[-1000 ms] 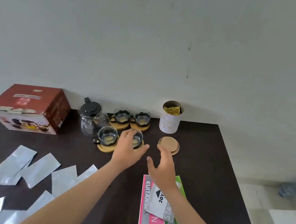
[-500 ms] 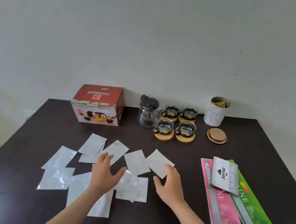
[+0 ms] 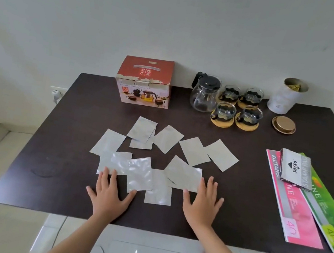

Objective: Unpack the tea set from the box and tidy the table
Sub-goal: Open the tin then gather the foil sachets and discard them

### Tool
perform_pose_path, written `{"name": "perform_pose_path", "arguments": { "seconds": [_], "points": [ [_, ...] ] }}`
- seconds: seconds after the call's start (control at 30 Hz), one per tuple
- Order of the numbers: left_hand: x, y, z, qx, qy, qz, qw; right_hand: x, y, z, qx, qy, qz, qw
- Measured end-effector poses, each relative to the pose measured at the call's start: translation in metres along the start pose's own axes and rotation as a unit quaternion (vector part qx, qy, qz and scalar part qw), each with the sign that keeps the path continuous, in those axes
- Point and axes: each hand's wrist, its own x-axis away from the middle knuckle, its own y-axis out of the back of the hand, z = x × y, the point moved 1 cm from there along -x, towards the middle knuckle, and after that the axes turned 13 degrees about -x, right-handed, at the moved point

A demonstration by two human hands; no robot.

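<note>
A dark table (image 3: 66, 176) is seen from above, and everything else lies on it. The red box (image 3: 144, 82) is placed at the far edge, well beyond the left hand (image 3: 109, 197) and slightly to its right. Two long flat packets (image 3: 299, 210), one pink and one green, are laid well to the right of the right hand (image 3: 201, 206), with a grey pad (image 3: 295, 168) resting on their far ends. Silver pouches (image 3: 157, 155) are scattered just beyond both hands, several overlapping. The glass teapot (image 3: 204, 94) is stood far beyond the right hand, beside the box. A white canister (image 3: 284, 97) is stood open at the far right, with its gold lid (image 3: 283, 125) lying just in front of it. Four glass cups (image 3: 238, 108) are set on round coasters between teapot and canister.

Both hands are laid flat, palms down, fingers spread and released, nothing grasped. The fingertips of each hand are touching the nearest pouches.
</note>
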Motion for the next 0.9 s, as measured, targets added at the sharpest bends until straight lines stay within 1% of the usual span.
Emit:
{"name": "perform_pose_path", "arguments": {
  "seconds": [0.13,0.23,0.3,0.37,0.47,0.53,0.63,0.7,0.8,0.9],
  "points": [
    [0.0,-0.003,-0.028,0.022,-0.05,0.017,0.998,0.012,-0.02,0.023,-0.007,0.002,0.021,1.0],
    [0.001,-0.002,-0.036,0.093,-0.067,0.013,0.993,0.016,-0.025,0.035,-0.052,0.047,0.054,0.996],
    [-0.002,0.002,-0.032,0.131,-0.075,-0.005,0.989,0.008,-0.018,0.034,-0.096,0.078,0.06,0.991],
    [-0.01,0.007,-0.022,0.125,-0.067,-0.039,0.989,-0.013,-0.005,0.027,-0.105,0.083,0.03,0.991],
    [-0.03,0.015,-0.001,0.095,-0.004,-0.066,0.993,-0.057,0.025,0.009,-0.075,0.027,-0.03,0.996],
    [-0.045,0.018,0.01,0.07,0.025,-0.062,0.995,-0.084,0.043,-0.003,-0.042,-0.028,-0.042,0.998],
    [-0.067,0.016,0.021,0.048,0.046,-0.022,0.998,-0.113,0.055,-0.016,0.002,-0.075,-0.026,0.997],
    [-0.075,0.012,0.02,0.031,0.036,-0.004,0.999,-0.118,0.05,-0.015,0.013,-0.08,0.002,0.997],
    [-0.071,0.004,0.002,0.035,0.016,0.0,0.999,-0.102,0.026,-0.004,0.022,-0.041,0.015,0.999],
    [-0.056,0.002,-0.029,0.095,-0.039,-0.013,0.995,-0.073,-0.002,0.02,0.005,0.042,0.037,0.998]
  ]
}}
